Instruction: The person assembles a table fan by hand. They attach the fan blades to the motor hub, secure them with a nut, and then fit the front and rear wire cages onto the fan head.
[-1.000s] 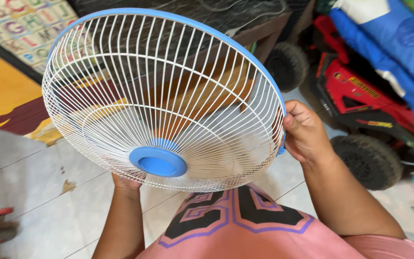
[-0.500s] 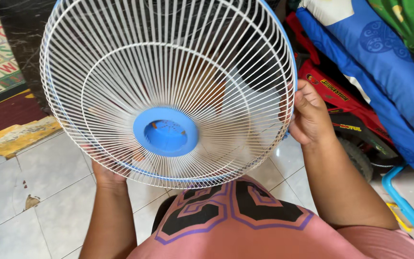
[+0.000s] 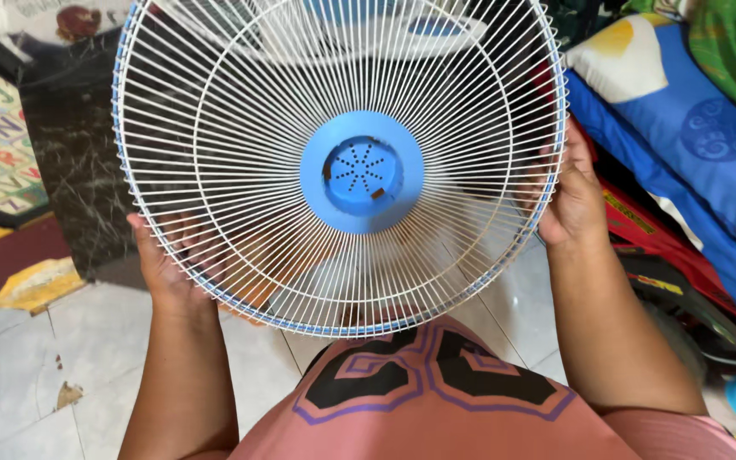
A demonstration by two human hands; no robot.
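The left hand (image 3: pixel 166 271) grips the rim of the white wire fan guard (image 3: pixel 240 170) at about eight o'clock, fingers curled behind the wires, while the right hand (image 3: pixel 569 194) clasps the same rim at about three o'clock. The guard is held upright in front of the chest, its round face turned toward the camera and the blue centre cap (image 3: pixel 362 172) midway between the hands. Each hand is equally close, set on opposite sides, above the tiled floor (image 3: pixel 19 375).
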